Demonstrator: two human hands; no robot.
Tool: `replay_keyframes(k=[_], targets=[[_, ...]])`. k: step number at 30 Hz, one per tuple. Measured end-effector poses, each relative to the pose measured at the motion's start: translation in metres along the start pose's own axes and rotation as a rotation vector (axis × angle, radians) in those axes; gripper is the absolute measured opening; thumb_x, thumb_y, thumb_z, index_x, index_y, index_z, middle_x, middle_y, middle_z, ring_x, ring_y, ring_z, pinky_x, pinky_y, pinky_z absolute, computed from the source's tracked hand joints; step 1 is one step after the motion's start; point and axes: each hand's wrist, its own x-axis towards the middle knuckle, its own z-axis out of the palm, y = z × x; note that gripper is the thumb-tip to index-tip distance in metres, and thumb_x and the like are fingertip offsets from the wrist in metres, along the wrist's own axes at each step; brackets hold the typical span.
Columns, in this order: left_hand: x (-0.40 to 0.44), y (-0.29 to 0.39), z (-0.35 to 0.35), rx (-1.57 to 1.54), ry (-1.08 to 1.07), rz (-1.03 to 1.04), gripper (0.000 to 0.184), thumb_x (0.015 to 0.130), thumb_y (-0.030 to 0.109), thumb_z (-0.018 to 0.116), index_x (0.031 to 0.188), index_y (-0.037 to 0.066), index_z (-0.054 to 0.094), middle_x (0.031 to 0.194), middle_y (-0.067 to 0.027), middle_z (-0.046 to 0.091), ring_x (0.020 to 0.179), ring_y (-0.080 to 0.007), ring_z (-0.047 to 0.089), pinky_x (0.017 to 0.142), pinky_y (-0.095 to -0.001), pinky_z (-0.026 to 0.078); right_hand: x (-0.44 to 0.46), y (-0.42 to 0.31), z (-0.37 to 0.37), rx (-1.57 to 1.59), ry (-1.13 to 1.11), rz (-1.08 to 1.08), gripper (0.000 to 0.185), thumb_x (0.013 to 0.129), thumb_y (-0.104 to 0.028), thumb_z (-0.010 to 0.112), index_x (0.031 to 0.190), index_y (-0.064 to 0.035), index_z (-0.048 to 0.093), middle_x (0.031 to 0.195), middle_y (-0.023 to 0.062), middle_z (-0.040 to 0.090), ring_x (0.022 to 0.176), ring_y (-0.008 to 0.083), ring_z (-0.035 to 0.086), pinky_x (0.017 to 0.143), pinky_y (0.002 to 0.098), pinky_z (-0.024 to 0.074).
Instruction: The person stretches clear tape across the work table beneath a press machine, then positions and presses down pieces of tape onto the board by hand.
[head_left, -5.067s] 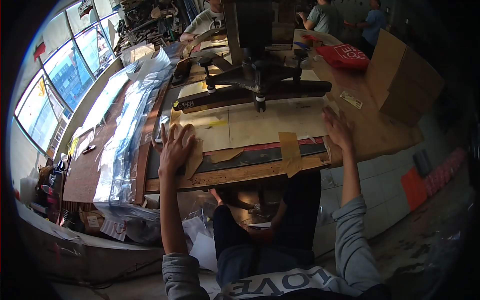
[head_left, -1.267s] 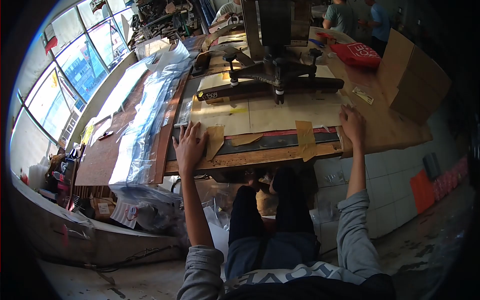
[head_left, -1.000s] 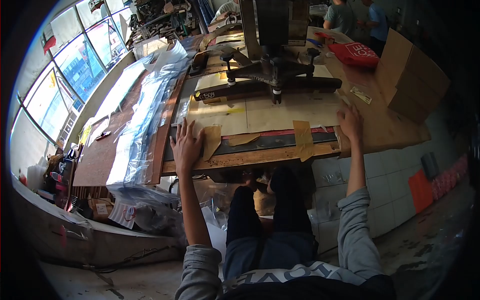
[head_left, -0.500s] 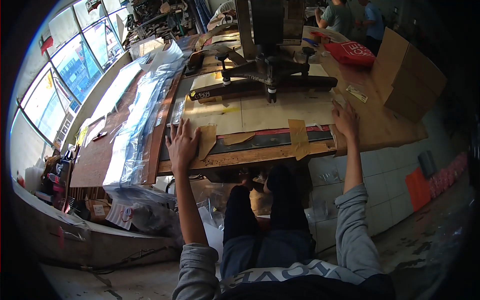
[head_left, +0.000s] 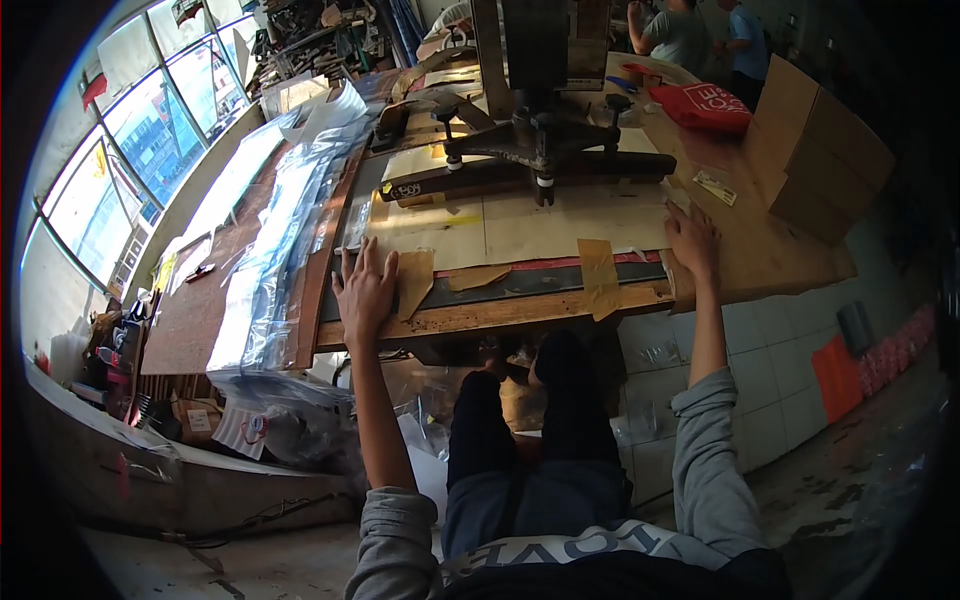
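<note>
My left hand point(head_left: 366, 290) lies with fingers spread at the front left corner of the work surface, beside a strip of brown tape point(head_left: 415, 283). At the right end, my right hand point(head_left: 694, 240) rests with its fingers apart by the edge of a pale yellowish sheet point(head_left: 540, 222). Across that sheet stretches a dark metal bar point(head_left: 600, 166) of a press-like machine point(head_left: 540, 130), with a bracket above it. Another piece of brown tape point(head_left: 599, 279) hangs over the wooden front edge point(head_left: 480, 316). Neither hand holds anything that I can see.
Layers of clear plastic sheet point(head_left: 275, 235) lie on a brown board at left, near the windows. A red bag point(head_left: 703, 107) and an open cardboard box point(head_left: 815, 150) are on the table at right. Two other people point(head_left: 680, 35) stand in the right background.
</note>
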Motion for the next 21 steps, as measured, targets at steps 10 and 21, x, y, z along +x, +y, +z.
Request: replay_keyframes(k=[10, 21], targets=[[-0.0006, -0.0001, -0.0002, -0.009, -0.001, 0.005, 0.058, 0.093, 0.054, 0.032, 0.138, 0.019, 0.038, 0.146, -0.0022, 0.035, 0.139, -0.0299, 0.019, 0.11, -0.0529, 0.013, 0.0006, 0.0015, 0.0014, -0.005, 0.027, -0.027, 0.043, 0.089, -0.037, 0.043, 0.13, -0.0252, 0.052, 0.136, 0.0184, 0.042, 0.127, 0.0327, 0.038, 0.102, 0.0514, 0.0277], [-0.0003, -0.0008, 0.0013, 0.0, 0.012, 0.013, 0.057, 0.093, 0.054, 0.033, 0.138, 0.018, 0.039, 0.146, -0.003, 0.035, 0.139, -0.0306, 0.019, 0.11, -0.0522, 0.014, -0.0009, -0.002, -0.0032, 0.002, -0.01, -0.001, 0.044, 0.089, -0.037, 0.042, 0.131, -0.0258, 0.051, 0.137, 0.0187, 0.041, 0.128, 0.034, 0.036, 0.103, 0.0519, 0.0265]])
